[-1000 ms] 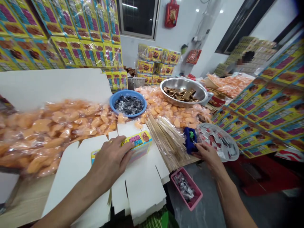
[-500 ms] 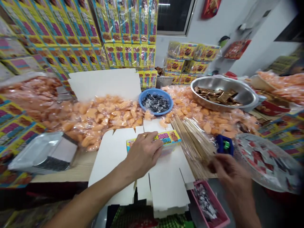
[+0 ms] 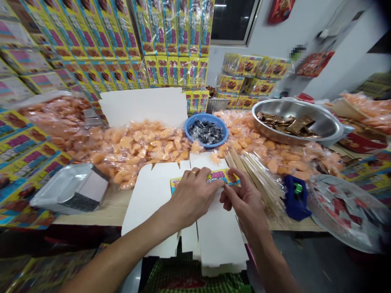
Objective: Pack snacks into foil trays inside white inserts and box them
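Flat white cardboard blanks (image 3: pixel 218 240) lie stacked in front of me, with a small box printed yellow and blue (image 3: pixel 217 176) on top. My left hand (image 3: pixel 192 197) is closed over this box from the left, fingers bent on its printed face. At the box's right end is my right hand (image 3: pixel 246 199), its thumb and fingers drawn together close to the left fingertips. Anything between the right fingers is too small to make out. To the right of this hand stands a blue tape dispenser (image 3: pixel 295 198) with a green core, beyond a bundle of wooden sticks in clear film (image 3: pixel 259 175).
Orange wrapped pieces (image 3: pixel 146 142) are heaped across the table's back. Among them stand a blue basin (image 3: pixel 206 130) of dark packets and a steel bowl (image 3: pixel 297 120) of brown packets. Foil trays (image 3: pixel 70 189) sit left, a clear tray of sachets (image 3: pixel 345 211) right. Printed boxes (image 3: pixel 100 36) are stacked behind.
My right hand has moved left and up from beside the sticks and tape dispenser to the box's right end. My left hand stays on the box. The view has shifted slightly.
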The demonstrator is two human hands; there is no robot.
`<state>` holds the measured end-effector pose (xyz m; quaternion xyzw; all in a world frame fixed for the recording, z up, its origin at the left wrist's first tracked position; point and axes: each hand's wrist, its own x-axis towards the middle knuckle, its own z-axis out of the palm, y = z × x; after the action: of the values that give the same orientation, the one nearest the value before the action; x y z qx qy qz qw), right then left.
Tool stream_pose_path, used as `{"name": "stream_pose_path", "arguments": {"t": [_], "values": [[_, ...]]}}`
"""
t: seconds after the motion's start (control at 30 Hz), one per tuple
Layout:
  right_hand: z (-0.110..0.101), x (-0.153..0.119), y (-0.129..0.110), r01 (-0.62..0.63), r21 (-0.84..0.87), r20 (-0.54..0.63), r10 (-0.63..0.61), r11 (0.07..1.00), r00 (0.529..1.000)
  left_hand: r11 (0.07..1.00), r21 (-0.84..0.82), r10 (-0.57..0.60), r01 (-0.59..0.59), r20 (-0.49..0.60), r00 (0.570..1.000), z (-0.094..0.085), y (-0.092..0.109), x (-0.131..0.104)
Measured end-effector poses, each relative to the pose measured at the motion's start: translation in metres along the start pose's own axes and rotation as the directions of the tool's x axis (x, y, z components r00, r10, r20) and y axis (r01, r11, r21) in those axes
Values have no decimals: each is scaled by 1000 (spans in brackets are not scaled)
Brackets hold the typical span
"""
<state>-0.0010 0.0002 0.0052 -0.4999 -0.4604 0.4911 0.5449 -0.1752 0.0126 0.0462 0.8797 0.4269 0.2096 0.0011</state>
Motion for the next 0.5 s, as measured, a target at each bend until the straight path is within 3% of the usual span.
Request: {"name": "stream_pose_path", "arguments": {"t": [0.17,0.3,0.4,0.43,0.5], "values": [[12,1,10,78,109,-10,-77,991,997,959,-177,-202,220,117,972,-5,0,23],[12,-3,16,77,92,-22,-75,993,997,955,-172,-225,242,110,968,3,2,37],[-36,-7,20,42,-61,-124,-50,997,991,975,-111,-185,190,58,981,9,2,37],[-63,-7,21,31,-161,-220,-67,987,973,982,-80,-169,172,42,985,11,2,35],[-126,-5,25,-34,-412,-426,-159,911,891,990,-30,-139,140,12,990,13,2,32]]}}
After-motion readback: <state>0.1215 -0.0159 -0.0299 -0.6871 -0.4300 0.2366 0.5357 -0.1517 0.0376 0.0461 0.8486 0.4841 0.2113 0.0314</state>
